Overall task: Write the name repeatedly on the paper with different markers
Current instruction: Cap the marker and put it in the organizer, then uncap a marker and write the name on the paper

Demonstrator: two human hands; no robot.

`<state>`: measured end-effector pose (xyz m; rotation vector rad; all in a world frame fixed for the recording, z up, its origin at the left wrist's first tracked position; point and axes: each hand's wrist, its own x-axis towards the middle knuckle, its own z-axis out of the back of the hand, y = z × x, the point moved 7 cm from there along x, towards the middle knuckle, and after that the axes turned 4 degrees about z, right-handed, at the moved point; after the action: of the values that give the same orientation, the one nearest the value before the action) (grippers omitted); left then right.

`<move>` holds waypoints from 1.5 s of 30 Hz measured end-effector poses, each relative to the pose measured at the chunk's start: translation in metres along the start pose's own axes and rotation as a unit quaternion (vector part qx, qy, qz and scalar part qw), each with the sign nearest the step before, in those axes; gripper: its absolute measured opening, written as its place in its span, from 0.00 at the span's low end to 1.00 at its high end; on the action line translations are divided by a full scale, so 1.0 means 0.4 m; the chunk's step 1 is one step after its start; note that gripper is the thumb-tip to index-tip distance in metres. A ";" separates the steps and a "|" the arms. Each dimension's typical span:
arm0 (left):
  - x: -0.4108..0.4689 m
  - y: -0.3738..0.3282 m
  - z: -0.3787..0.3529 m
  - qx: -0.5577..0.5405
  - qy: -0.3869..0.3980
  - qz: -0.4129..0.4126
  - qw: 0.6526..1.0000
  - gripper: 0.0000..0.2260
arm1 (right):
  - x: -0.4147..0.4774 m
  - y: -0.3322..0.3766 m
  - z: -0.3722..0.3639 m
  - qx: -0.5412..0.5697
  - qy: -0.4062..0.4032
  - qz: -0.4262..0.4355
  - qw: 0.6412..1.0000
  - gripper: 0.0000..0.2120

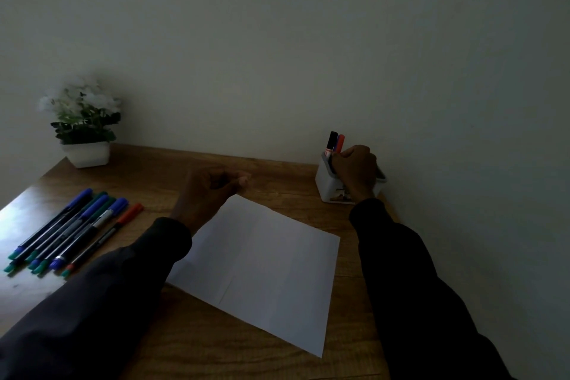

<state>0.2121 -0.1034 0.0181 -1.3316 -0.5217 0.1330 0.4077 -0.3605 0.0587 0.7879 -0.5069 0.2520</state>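
A blank white sheet of paper (262,268) lies turned at an angle in the middle of the wooden desk. My left hand (209,191) hovers loosely curled over the paper's far corner, holding nothing. My right hand (354,170) reaches into a white holder (327,185) at the back right, its fingers closed around the markers standing there: a black-capped marker (332,140), with blue and red caps just behind it. Which marker the fingers grip is hidden by the hand.
Several thin pens with blue, green and red caps (74,231) lie in a row at the desk's left. A small white pot of white flowers (84,129) stands in the back left corner. A plain wall rises right behind the desk.
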 end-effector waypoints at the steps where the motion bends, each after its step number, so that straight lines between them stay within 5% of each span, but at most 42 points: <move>1: 0.000 0.000 0.000 -0.003 -0.001 0.001 1.000 0.07 | 0.000 0.001 0.000 -0.004 0.002 -0.001 1.000 0.21; 16: -0.021 -0.018 0.035 0.031 -0.014 -0.015 0.999 0.06 | -0.097 0.088 0.015 0.122 -0.006 0.044 0.992 0.02; 23: -0.068 -0.023 0.131 0.091 0.008 0.002 0.996 0.07 | -0.212 0.208 -0.054 0.241 0.163 0.105 0.951 0.04; 30: -0.159 -0.030 0.278 0.056 -0.064 0.047 0.995 0.07 | -0.342 0.345 -0.147 0.283 0.300 0.110 0.904 0.03; 45: -0.310 -0.013 0.493 0.012 -0.125 0.098 0.987 0.09 | -0.492 0.586 -0.281 0.139 0.387 0.288 0.865 0.05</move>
<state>0.0167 0.0232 0.0154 -1.3480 -0.5984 0.4719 0.1848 -0.1241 0.0323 0.7223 0.0840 1.1707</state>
